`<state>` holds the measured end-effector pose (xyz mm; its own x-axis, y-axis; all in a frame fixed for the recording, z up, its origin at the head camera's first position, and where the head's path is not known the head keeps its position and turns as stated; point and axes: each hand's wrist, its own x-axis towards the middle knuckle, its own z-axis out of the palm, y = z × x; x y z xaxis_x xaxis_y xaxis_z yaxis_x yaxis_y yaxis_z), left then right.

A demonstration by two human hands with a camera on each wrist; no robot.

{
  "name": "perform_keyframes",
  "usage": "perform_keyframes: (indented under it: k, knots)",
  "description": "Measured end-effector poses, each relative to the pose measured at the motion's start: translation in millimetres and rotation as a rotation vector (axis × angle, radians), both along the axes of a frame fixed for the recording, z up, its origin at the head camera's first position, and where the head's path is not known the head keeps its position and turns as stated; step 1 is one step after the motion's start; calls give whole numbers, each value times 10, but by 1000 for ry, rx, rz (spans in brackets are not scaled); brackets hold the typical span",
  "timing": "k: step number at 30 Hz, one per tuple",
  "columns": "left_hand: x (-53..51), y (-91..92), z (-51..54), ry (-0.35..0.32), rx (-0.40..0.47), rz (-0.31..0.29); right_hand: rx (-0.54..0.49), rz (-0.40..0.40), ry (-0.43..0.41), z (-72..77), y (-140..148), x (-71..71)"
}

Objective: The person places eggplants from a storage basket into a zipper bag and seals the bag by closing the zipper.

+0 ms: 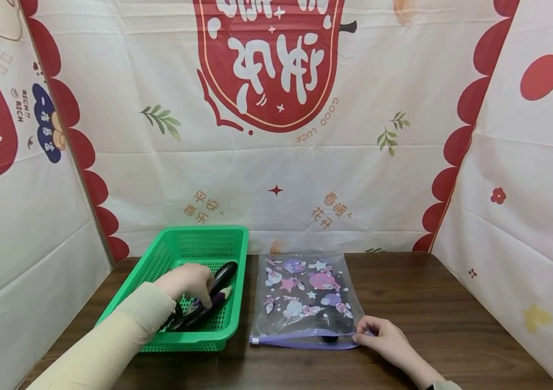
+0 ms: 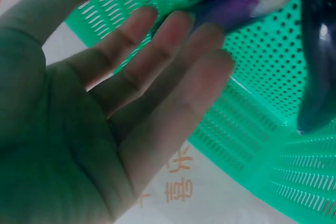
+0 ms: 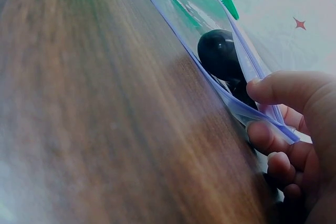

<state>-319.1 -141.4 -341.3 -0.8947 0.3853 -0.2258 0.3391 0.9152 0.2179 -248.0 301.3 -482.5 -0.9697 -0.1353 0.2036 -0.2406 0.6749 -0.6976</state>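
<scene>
My left hand (image 1: 189, 280) is inside the green plastic basket (image 1: 243, 271), right by the eggplants. In the left wrist view its fingers (image 2: 205, 82) are loosely extended, with nothing gripped. One dark eggplant (image 1: 226, 273) lies just past the fingertips; another eggplant (image 1: 203, 317) with a pale cap is below it. A further eggplant (image 2: 320, 61) shows at the left wrist view's right edge. My right hand (image 1: 385, 342) pinches the near right corner of a clear printed zip bag (image 1: 300, 295). The bag's mouth gapes, and glossy dark eggplants (image 3: 219, 53) lie inside, partly hidden.
Both basket and bag rest on a dark brown wooden table (image 1: 412, 292). A white printed cloth (image 1: 276, 162) hangs behind the table and along both sides. The bag's white slider (image 1: 255, 340) sits at its left end, close to the basket.
</scene>
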Motion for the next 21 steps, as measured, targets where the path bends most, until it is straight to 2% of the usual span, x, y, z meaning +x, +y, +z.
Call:
perform_keyframes:
  k: [5, 9, 16, 21]
  knots:
    - [67, 10, -5, -74, -143, 11, 3, -3, -9, 6, 1, 1]
    - [89, 32, -15, -117, -187, -16, 0, -4, -22, 15, 1, 1]
    - [33, 67, -100, -107, -286, -30, -7, 2, -27, 24, 4, 6]
    - [19, 74, -162, -95, -279, -3, -20, 12, -36, 38, -3, 16]
